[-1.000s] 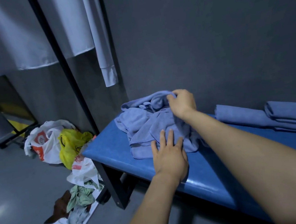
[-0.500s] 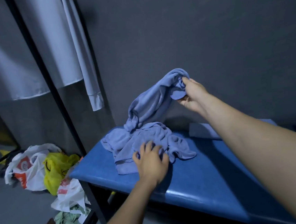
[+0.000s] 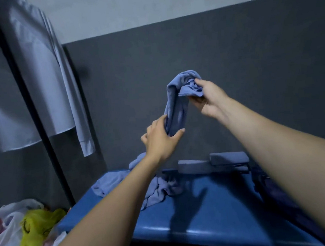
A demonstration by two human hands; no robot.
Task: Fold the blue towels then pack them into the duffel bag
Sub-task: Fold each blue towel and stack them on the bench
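**One towel up off the bench, roped between both hands**

Where a second ago the left hand lay flat on the heap, I now see it raised to centre frame. At lower left, plastic bags (image 3: 19, 231) lie on the floor; at upper left a pale shirt (image 3: 40, 75) hangs by a dark pole (image 3: 33, 107).

- Left hand (image 3: 160, 141): fingers and thumb curled round the lower run of the blue towel (image 3: 176, 109), gripping it.
- Towel: lifted clear of the pile (image 3: 160, 188), which lies at the left end of the blue bench (image 3: 216, 213). It is bunched into a rope, long axis near upright, leaning slightly right toward the top, where it bends over into the other hand. Its tail drops behind the left wrist toward the pile; I cannot tell whether it is free of it.
- Right hand (image 3: 208, 98), right of centre: fingers pinching the gathered top end.
- Folded towels (image 3: 213, 163) sit against the wall at the back of the bench.

My reading: one towel is singled out, not yet spread. Corners need finding next. No duffel bag in view.
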